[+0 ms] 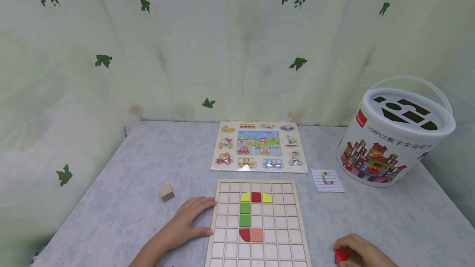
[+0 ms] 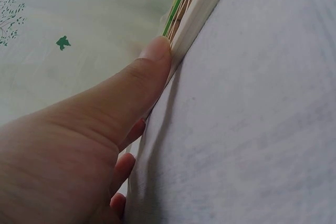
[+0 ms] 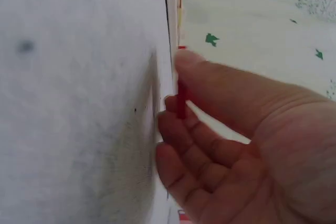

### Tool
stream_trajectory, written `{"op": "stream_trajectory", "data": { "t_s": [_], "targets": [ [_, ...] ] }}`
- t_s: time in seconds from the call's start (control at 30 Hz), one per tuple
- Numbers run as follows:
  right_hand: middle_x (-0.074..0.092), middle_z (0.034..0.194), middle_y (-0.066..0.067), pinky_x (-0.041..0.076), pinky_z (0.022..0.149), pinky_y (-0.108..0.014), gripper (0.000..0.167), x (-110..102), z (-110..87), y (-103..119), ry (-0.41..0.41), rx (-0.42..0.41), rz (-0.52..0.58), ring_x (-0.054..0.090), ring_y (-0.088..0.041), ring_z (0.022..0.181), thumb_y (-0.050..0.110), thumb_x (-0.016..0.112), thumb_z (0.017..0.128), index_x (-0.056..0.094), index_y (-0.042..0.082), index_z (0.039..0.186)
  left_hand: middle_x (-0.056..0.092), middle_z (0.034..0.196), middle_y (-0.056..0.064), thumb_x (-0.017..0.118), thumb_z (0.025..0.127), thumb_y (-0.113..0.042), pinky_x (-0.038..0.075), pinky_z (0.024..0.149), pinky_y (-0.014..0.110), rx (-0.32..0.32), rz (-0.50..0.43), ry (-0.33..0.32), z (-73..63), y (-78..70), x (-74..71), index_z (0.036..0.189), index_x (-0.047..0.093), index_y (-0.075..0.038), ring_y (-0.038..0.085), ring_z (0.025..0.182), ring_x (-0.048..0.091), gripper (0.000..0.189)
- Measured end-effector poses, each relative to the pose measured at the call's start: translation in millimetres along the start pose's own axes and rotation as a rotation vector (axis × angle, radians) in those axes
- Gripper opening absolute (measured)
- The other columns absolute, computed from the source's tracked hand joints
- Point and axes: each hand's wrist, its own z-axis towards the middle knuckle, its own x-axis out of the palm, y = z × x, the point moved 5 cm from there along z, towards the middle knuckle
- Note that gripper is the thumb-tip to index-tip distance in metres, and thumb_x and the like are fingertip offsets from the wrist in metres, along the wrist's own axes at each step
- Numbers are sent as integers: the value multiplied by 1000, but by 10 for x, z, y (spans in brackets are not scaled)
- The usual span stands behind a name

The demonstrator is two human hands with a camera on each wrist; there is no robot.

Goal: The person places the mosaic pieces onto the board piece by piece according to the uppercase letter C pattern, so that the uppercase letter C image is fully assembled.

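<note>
A wooden grid board (image 1: 276, 236) lies flat on the table. Its cells hold two yellow quarter-round tiles (image 1: 267, 198), a red square tile (image 1: 256, 197), two green square tiles (image 1: 245, 220), a red quarter-round tile (image 1: 245, 234) and a salmon square tile (image 1: 257, 235). My left hand (image 1: 183, 224) rests with thumb and fingers against the board's left edge, the thumb (image 2: 142, 77) at its rim. Right of the board, my right hand (image 1: 361, 251) pinches a small red tile (image 1: 340, 256) between thumb and fingers, low over the table. The fingers partly hide that tile.
A printed pattern card (image 1: 328, 180) lies beyond the board to the right. Behind the board is a picture puzzle (image 1: 259, 167) of vehicles. A large white bucket (image 1: 393, 135) with a slotted lid stands at the back right. One plain wooden cube (image 1: 166, 192) sits left of the board.
</note>
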Motion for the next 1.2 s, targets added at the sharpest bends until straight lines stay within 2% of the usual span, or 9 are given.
{"op": "stream_trajectory", "data": {
  "t_s": [0.13, 0.3, 0.37, 0.5, 0.63, 0.7, 0.8, 1.03, 1.2],
  "targets": [
    [50, 95, -2, 47, 63, -21, 35, -48, 55, 157, -19, 9, -7, 45, -3, 74, 29, 62, 84, 56, 5, 109, 43, 133, -3, 64, 74, -52, 20, 101, 51, 2, 2, -2, 0, -8, -1, 131, 47, -19, 26, 124, 32, 68],
    [53, 102, 0, 48, 66, -21, 36, -69, 177, 445, -71, -98, -45, 47, -4, 80, 32, 60, 86, 57, 7, 111, 43, 134, -3, 64, 74, -51, 19, 101, 50, 9, 7, -6, 1, -12, -5, 131, 47, -19, 26, 125, 32, 67],
    [54, 103, 0, 48, 68, -22, 35, -32, 254, 565, -73, -142, -36, 48, -5, 82, 32, 58, 87, 57, 7, 111, 43, 134, -3, 64, 74, -51, 19, 101, 50, 10, 6, -6, 2, -11, -7, 131, 47, -19, 26, 125, 32, 68],
    [55, 104, 2, 48, 73, -22, 34, 98, 433, 760, -40, -155, 45, 48, -6, 84, 33, 59, 86, 59, 10, 111, 43, 134, -3, 64, 74, -51, 19, 101, 51, 5, -2, -4, 3, -5, -11, 131, 47, -19, 26, 125, 32, 67],
    [55, 105, 3, 48, 75, -23, 31, 227, 569, 911, -27, -257, 53, 48, -7, 87, 33, 58, 87, 61, 11, 109, 42, 134, -3, 64, 74, -52, 19, 101, 51, -2, -5, 1, 9, 3, -9, 131, 46, -20, 26, 125, 31, 68],
    [55, 104, 4, 47, 76, -24, 31, 282, 623, 958, -27, -306, 39, 48, -7, 88, 33, 57, 88, 61, 11, 109, 42, 134, -3, 64, 74, -52, 18, 102, 49, -9, -10, 6, 9, 8, -8, 131, 46, -20, 26, 126, 31, 68],
    [54, 103, 9, 45, 77, -21, 31, 356, 721, 980, -29, -304, 25, 47, -5, 88, 35, 56, 88, 62, 13, 109, 42, 134, -3, 64, 74, -52, 17, 102, 48, -13, -13, 11, 12, 11, -7, 131, 46, -20, 26, 126, 31, 68],
    [50, 98, 12, 44, 68, -18, 25, 494, 900, 1014, -91, -374, -44, 46, -6, 83, 33, 60, 86, 63, 18, 106, 42, 134, -4, 63, 74, -52, 18, 102, 50, -8, -1, 8, 24, 18, -10, 132, 46, -21, 25, 125, 32, 68],
    [49, 99, 14, 43, 74, -19, 26, 539, 942, 993, -114, -344, -58, 45, -5, 89, 34, 61, 85, 62, 20, 107, 42, 134, -4, 63, 74, -53, 19, 101, 51, -5, -3, 9, 22, 24, -4, 132, 45, -22, 25, 125, 31, 68]
  ]
}}
